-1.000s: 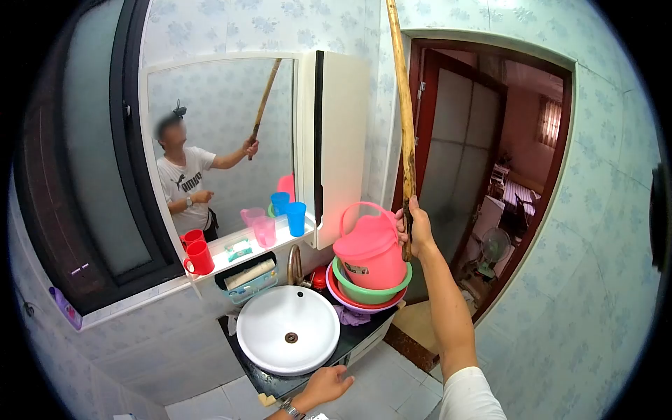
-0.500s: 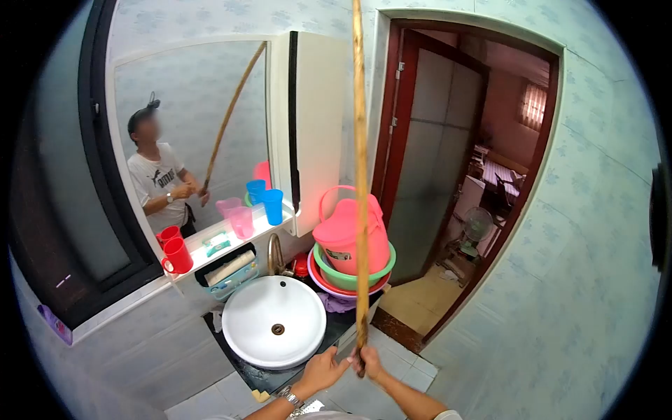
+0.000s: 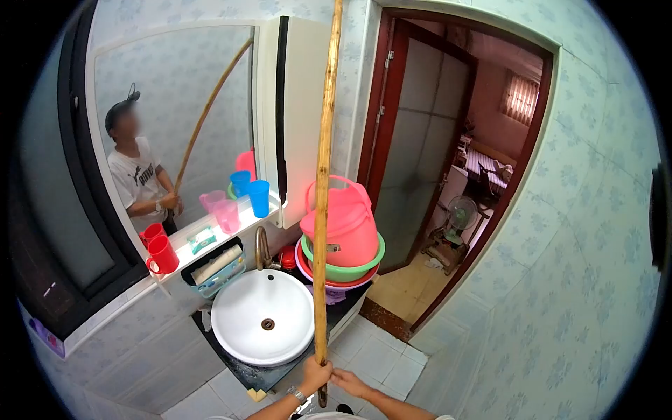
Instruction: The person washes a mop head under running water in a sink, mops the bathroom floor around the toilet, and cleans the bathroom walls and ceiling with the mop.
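A long wooden stick (image 3: 323, 210) stands nearly upright in front of me, its dark lower end near my body and its top beyond the view. My left hand (image 3: 315, 376) is wrapped round it near the bottom. Just right of the stick, my right hand (image 3: 351, 383) has its fingers loosely extended toward my left hand, with nothing visible in them. Behind the stick, a pink lidded bucket (image 3: 350, 227) sits in a green basin (image 3: 367, 264) stacked on other basins. The white round sink (image 3: 245, 329) is to the left.
A mirror (image 3: 161, 84) hangs above a shelf with a red mug (image 3: 163, 255), a pink cup (image 3: 227, 216) and a blue cup (image 3: 259, 199). A faucet (image 3: 262, 248) rises behind the sink. At the right is a doorway with a frosted door (image 3: 420, 147) and a fan (image 3: 462, 213) beyond.
The stick has come down and closer to my body. My left hand has moved from beside the sink onto it, while my right hand has come down and let go. The view has shifted rightward.
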